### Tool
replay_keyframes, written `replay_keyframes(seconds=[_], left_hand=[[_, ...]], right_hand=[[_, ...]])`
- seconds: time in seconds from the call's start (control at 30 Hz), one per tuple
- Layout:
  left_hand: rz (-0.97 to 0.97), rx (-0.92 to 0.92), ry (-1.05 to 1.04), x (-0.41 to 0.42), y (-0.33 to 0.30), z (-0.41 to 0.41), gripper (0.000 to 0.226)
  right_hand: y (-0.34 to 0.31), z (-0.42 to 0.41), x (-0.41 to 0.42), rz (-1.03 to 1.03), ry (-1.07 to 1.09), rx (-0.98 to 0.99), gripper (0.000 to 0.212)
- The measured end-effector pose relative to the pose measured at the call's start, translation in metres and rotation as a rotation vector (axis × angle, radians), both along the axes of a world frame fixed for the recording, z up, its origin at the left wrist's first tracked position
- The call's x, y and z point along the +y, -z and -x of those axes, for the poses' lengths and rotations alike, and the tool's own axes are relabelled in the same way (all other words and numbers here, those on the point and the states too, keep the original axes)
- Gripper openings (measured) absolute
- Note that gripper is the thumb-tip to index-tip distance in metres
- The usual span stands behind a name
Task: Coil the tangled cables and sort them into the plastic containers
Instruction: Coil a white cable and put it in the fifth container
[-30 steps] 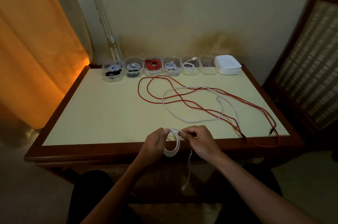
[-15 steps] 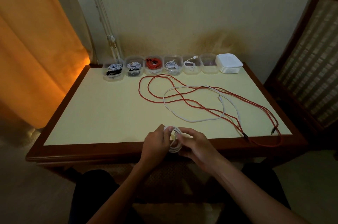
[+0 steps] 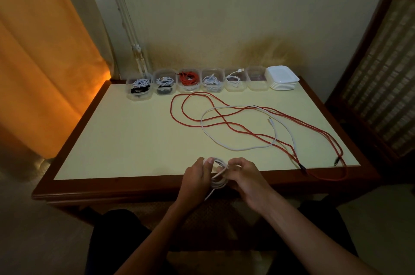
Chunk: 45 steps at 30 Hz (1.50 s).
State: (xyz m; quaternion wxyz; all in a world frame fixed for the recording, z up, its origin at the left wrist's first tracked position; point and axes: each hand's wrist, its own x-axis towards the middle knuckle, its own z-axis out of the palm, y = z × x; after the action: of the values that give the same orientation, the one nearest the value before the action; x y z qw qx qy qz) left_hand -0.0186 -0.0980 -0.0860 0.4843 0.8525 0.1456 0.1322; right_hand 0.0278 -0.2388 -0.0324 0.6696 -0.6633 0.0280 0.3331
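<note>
Dim light blurs the white cable coil at the table's near edge; both hands partly hide it. The left hand and right hand curl their fingers round it. Six clear containers line the far edge, five holding cables. Two loose cables remain: one red, one white.

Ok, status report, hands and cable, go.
Left hand and right hand both grip the white coil at the table's near edge. Tail hangs loose. Red cable and white cable lie uncoiled.
</note>
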Motion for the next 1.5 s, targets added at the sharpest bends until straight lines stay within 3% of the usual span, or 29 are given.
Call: replay_keyframes(seconds=[0.07, 0.23, 0.37, 0.57, 0.63, 0.73, 0.9, 1.03, 1.2, 1.27, 1.37, 1.43, 1.5], left_hand=[[-0.139, 0.012, -0.025, -0.003, -0.002, 0.002, 0.043], [-0.32, 0.007, -0.122, -0.009, -0.005, 0.004, 0.031], [-0.399, 0.063, -0.141, -0.005, -0.01, 0.003, 0.028], [-0.187, -0.061, -0.073, 0.013, 0.001, 0.003, 0.029], [-0.126, -0.077, -0.029, 0.021, 0.004, 0.004, 0.031], [-0.094, -0.117, 0.011, 0.025, 0.001, 0.008, 0.015], [-0.068, -0.232, -0.016, 0.021, -0.01, 0.01, 0.009], [-0.131, -0.244, -0.037, 0.025, -0.012, 0.008, 0.01], [-0.168, -0.217, -0.068, 0.031, -0.01, 0.009, 0.01], [-0.163, -0.197, -0.051, 0.033, -0.007, 0.011, 0.011], [-0.021, -0.144, -0.035, 0.03, -0.01, 0.012, 0.02], [0.118, -0.105, -0.045, 0.028, -0.015, 0.011, 0.027], [0.202, -0.113, -0.048, 0.026, -0.017, 0.01, 0.029]], right_hand=[[-0.001, 0.006, 0.003, 0.112, -0.044, -0.041, 0.025], [-0.013, 0.01, 0.007, 0.139, 0.008, 0.018, 0.011], [-0.017, 0.012, 0.003, -0.172, -0.029, 0.36, 0.024], [-0.02, 0.004, -0.011, -0.334, -0.025, 0.427, 0.022], [-0.019, 0.0, -0.016, -0.25, -0.011, 0.377, 0.022], [-0.019, -0.004, -0.021, -0.094, -0.074, 0.27, 0.027], [-0.026, -0.009, -0.024, -0.077, -0.142, 0.297, 0.029], [-0.024, -0.01, -0.022, 0.007, -0.148, 0.117, 0.027], [-0.03, -0.018, -0.027, 0.188, -0.285, 0.074, 0.022], [-0.025, -0.018, -0.026, 0.355, -0.33, -0.137, 0.02], [-0.006, -0.016, -0.025, 0.564, -0.339, -0.639, 0.018], [0.007, -0.01, -0.025, 0.59, -0.316, -0.851, 0.016], [0.019, -0.003, -0.025, 0.518, -0.261, -0.915, 0.016]])
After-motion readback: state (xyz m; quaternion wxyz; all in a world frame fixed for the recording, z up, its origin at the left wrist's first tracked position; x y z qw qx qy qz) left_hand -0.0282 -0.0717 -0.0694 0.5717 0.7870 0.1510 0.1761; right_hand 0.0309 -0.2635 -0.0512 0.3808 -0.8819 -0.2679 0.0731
